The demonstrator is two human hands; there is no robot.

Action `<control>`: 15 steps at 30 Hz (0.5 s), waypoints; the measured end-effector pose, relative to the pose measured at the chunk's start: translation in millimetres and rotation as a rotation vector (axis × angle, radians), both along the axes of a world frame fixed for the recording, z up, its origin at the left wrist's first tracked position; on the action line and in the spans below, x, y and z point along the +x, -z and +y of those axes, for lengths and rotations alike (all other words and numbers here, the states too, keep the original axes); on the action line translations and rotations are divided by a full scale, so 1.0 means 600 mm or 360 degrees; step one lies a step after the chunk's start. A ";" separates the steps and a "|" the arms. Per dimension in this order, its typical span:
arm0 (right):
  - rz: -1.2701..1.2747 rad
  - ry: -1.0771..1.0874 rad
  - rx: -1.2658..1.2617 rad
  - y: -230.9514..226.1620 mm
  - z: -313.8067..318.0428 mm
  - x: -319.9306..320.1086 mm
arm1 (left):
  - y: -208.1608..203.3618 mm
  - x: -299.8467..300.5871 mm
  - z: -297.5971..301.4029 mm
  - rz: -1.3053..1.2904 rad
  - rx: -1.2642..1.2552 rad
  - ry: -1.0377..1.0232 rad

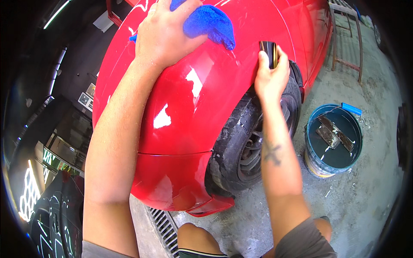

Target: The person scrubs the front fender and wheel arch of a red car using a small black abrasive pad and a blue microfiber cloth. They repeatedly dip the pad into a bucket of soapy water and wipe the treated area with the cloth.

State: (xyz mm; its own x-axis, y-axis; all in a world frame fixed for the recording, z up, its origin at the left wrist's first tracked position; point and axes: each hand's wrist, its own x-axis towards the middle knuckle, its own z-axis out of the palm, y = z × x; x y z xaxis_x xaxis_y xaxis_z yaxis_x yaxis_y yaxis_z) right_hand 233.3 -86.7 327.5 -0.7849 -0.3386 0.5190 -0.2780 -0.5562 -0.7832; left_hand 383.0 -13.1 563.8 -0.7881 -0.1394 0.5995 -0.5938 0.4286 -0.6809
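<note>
My left hand (167,36) presses a fluffy blue cloth (211,26) onto the glossy red car fender (189,99). Some of the cloth bulges out to the right of the hand, and my fingertips are partly cut off by the top edge of the head view. Over the wheel arch, my right hand (272,75) grips a small dark block (268,52) with a yellowish edge, thumb on one side and fingers on the other. The block is at the fender's surface; whether it touches cannot be made out. Just below it is the black tyre (234,142).
To the right, a blue-rimmed bucket (310,142) of dark liquid holds dark flat pieces (331,133), with a blue handle grip (351,108) at its rim. A metal stand (360,47) is at the upper right. A floor grate (165,228) lies by my legs.
</note>
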 end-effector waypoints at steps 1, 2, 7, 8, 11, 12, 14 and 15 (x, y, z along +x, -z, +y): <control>0.0032 0.0019 -0.0029 0.004 0.030 0.035 | 0.002 0.006 -0.004 0.0002 -0.0034 -0.0076; 0.0169 0.0100 -0.0121 0.009 0.073 0.087 | 0.004 0.018 -0.011 -0.0002 -0.0079 -0.0158; 0.0253 -0.0029 -0.0212 0.023 0.113 0.081 | 0.002 0.001 -0.016 0.0024 -0.0109 -0.0221; 0.0196 0.0022 -0.0132 0.016 0.067 0.058 | 0.003 0.014 -0.016 0.0006 -0.0130 -0.0232; -0.0074 -0.0060 0.0039 -0.007 -0.043 -0.046 | 0.004 0.004 -0.014 0.0022 -0.0056 -0.0245; -0.0108 -0.0018 0.0049 -0.002 -0.041 -0.042 | 0.004 -0.002 -0.011 0.0043 -0.0012 -0.0260; -0.0081 0.0063 0.0014 0.002 -0.005 0.014 | 0.004 0.010 -0.012 0.0022 -0.0052 -0.0253; -0.0034 0.0109 -0.0032 0.005 0.047 0.074 | -0.001 0.018 -0.014 0.0003 -0.0082 -0.0251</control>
